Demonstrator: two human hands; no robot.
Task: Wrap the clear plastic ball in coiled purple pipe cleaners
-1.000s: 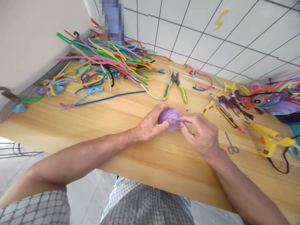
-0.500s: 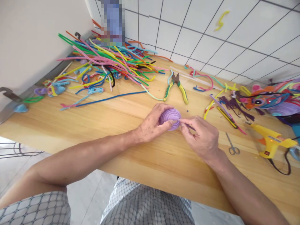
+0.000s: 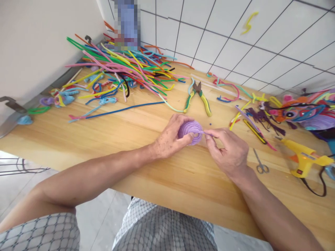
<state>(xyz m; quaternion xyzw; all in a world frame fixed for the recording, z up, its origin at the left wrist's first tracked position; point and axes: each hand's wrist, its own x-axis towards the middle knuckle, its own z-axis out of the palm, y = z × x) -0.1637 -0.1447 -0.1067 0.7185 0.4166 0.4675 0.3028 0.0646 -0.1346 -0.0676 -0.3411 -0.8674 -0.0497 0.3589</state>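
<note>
step in hand, as i judged it from my end: working the loose end of a purple coil [image 3: 192,126]. coil sat low over the bench [image 3: 146,177], within the left hand [image 3: 171,136], fingers clamped around it, thumb across its near face. right hand [image 3: 230,148] had thumb and forefinger together, pinched on a thin purple strand [image 3: 202,132] running off the coil's right side. whether the coil touched the bench, i couldn't tell.

next move, i reckoned, called for a steady left hold and light, even tension on the strand so the rings didn't slip.

around: pliers [image 3: 197,90] lay behind the coil, handles spread toward it; scissors [image 3: 259,164] near the right wrist, apart from it; cutter [image 3: 255,131] beyond the right hand; yellow glue gun [image 3: 303,153] further right; pipe cleaner pile [image 3: 123,64] at back left. nothing blocked the hands, but a wide right-hand swing risked knocking the scissors.
</note>
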